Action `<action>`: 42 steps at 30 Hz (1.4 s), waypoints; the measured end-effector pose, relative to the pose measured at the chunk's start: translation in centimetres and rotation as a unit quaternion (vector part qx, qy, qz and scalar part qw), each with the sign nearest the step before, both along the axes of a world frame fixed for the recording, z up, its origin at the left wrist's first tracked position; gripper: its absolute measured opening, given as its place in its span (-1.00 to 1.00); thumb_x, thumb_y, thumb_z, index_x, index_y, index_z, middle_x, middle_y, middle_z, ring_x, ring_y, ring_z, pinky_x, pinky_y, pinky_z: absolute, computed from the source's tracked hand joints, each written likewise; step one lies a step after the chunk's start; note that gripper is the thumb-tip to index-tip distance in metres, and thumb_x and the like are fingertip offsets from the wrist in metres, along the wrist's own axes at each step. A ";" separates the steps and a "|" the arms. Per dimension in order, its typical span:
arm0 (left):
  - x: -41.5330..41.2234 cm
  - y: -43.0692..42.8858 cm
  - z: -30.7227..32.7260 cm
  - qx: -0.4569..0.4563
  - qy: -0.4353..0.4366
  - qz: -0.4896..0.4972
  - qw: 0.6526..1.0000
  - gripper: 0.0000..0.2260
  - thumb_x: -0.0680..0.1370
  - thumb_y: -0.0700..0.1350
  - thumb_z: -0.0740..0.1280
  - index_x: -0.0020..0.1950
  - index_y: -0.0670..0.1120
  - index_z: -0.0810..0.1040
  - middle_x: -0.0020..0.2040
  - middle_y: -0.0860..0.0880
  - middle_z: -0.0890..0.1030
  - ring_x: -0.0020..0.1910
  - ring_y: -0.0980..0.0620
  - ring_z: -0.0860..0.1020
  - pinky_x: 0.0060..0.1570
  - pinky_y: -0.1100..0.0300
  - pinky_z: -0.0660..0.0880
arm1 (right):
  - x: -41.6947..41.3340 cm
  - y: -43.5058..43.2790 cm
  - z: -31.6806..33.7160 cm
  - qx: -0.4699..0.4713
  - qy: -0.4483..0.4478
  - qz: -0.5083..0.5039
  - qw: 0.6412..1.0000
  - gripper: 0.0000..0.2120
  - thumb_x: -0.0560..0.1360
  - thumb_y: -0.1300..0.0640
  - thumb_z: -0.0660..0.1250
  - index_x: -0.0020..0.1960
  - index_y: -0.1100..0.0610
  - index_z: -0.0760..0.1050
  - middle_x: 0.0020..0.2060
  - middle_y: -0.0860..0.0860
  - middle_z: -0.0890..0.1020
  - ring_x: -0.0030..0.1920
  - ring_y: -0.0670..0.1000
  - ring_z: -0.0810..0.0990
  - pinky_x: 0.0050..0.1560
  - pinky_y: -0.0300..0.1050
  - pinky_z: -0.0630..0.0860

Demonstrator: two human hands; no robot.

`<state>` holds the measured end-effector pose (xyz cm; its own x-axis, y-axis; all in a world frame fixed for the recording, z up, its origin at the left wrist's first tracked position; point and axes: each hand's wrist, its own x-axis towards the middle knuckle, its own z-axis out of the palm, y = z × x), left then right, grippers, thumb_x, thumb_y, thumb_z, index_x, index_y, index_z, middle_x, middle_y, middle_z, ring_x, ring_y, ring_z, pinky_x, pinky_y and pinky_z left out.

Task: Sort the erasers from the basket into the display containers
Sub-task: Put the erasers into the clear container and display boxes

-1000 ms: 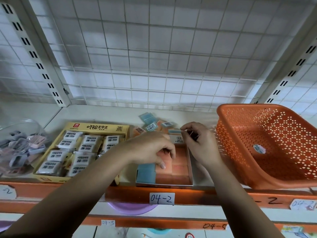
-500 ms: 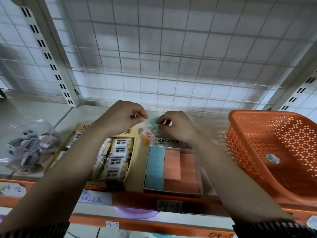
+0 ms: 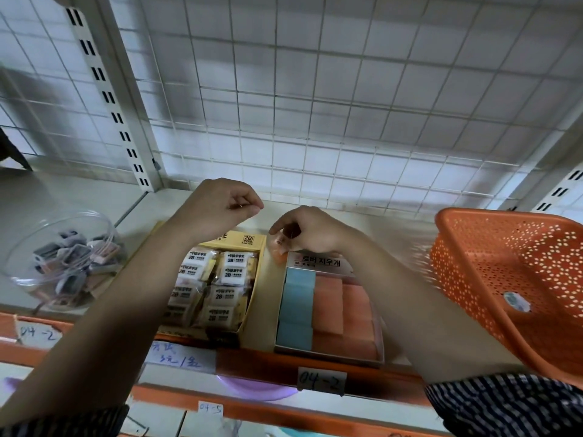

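My right hand (image 3: 307, 230) is curled over a small orange eraser (image 3: 278, 252) and pinches it just behind the clear display box (image 3: 328, 350). That box holds rows of blue and orange erasers. My left hand (image 3: 220, 209) hovers above the back of the yellow carton (image 3: 249, 239) of wrapped white 2B erasers, with its fingers curled and the thumb against them; I see nothing in it. The orange basket (image 3: 473, 266) stands at the right with one small pale item (image 3: 516, 301) on its floor.
A clear round bowl (image 3: 28, 247) of small mixed pieces sits at the far left of the shelf. A white wire grid closes off the back. The orange shelf lip (image 3: 252, 364) runs along the front with paper labels.
Both hands left the front of the display box and moved back and up toward the rear of the shelf. The loose erasers behind the box are now hidden under my right hand.
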<state>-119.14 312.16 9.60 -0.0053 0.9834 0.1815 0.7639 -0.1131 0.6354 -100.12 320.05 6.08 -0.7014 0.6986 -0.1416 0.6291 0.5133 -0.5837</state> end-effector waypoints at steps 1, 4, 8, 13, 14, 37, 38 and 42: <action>0.0 0.1 -0.2 -0.010 -0.008 -0.006 1.000 -0.93 0.54 -0.11 0.40 -0.03 0.03 0.67 -0.15 0.12 0.63 -0.18 0.27 0.55 -0.31 0.55 0.34 | 0.3 0.0 0.0 -0.005 0.020 -0.015 1.000 -0.66 0.45 0.19 0.45 0.21 0.04 0.58 -0.03 -0.07 0.63 -0.01 -0.08 0.56 -0.04 -0.29 0.43; 0.3 0.7 -0.6 -0.059 -0.008 -0.052 0.997 -0.92 0.54 -0.11 0.40 -0.01 0.04 0.66 -0.13 0.15 0.62 -0.17 0.31 0.55 -0.24 0.48 0.37 | 1.9 -0.2 0.0 -0.036 0.113 -0.078 0.990 -0.71 0.43 0.26 0.45 0.13 0.06 0.62 -0.15 -0.13 0.63 -0.11 -0.13 0.58 -0.03 -0.20 0.50; 1.6 2.3 -0.9 -0.136 0.068 -0.127 0.980 -0.88 0.56 -0.09 0.37 0.07 0.04 0.65 -0.06 0.19 0.59 -0.03 0.30 0.52 -0.09 0.40 0.40 | 4.9 -0.9 -0.3 -0.094 0.250 -0.168 0.949 -0.81 0.46 0.33 0.42 -0.07 0.05 0.60 -0.24 0.05 0.65 -0.25 0.02 0.61 -0.23 -0.07 0.55; 3.7 4.8 -1.6 -0.243 0.174 -0.188 0.936 -0.83 0.60 -0.07 0.31 0.15 -0.04 0.60 -0.09 0.00 0.67 -0.12 0.12 0.61 -0.01 0.13 0.49 | 7.6 -3.5 -0.6 -0.121 0.321 -0.221 0.913 -0.84 0.45 0.42 0.40 -0.08 0.20 0.54 -0.28 0.06 0.65 -0.32 -0.09 0.62 -0.32 -0.25 0.53; 4.0 5.1 -1.7 -0.253 0.174 -0.188 0.933 -0.84 0.61 -0.07 0.29 0.13 -0.06 0.58 -0.13 -0.01 0.67 -0.18 0.11 0.62 -0.05 0.15 0.48 | 8.0 -4.1 -0.7 -0.131 0.336 -0.228 0.904 -0.85 0.45 0.43 0.39 -0.06 0.23 0.53 -0.27 0.08 0.65 -0.33 -0.08 0.62 -0.34 -0.24 0.55; 5.1 3.2 0.1 -0.122 0.104 -0.097 0.982 -0.87 0.56 -0.09 0.37 0.09 -0.04 0.59 -0.02 0.02 0.58 -0.21 0.20 0.50 -0.24 0.25 0.40 | 11.9 -9.5 -1.1 -0.120 0.424 -0.178 0.880 -0.70 0.36 0.49 0.43 -0.01 0.19 0.59 -0.09 0.03 0.69 -0.09 0.05 0.67 -0.10 -0.17 0.58; 5.3 2.6 0.2 -0.114 0.082 -0.095 0.986 -0.88 0.56 -0.08 0.37 0.08 -0.03 0.58 -0.02 0.03 0.57 -0.21 0.21 0.51 -0.21 0.22 0.44 | 12.0 -9.6 -1.2 -0.117 0.424 -0.180 0.880 -0.69 0.35 0.49 0.45 -0.01 0.18 0.60 -0.08 0.05 0.69 -0.07 0.06 0.67 -0.07 -0.15 0.59; 6.2 0.4 0.0 -0.110 0.008 -0.102 0.989 -0.91 0.58 -0.08 0.33 0.07 -0.02 0.58 -0.03 0.09 0.55 -0.20 0.11 0.62 -0.12 0.10 0.54 | 12.1 -10.1 -1.5 -0.111 0.429 -0.175 0.879 -0.66 0.29 0.40 0.51 -0.02 0.10 0.61 -0.13 -0.03 0.66 -0.05 -0.02 0.63 -0.02 -0.16 0.57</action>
<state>-112.98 312.57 9.62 0.1984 0.9794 -0.0381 0.7499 -0.1266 0.6493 -88.01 309.91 4.61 -0.3645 0.9146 0.1750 0.0039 0.1894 -0.9819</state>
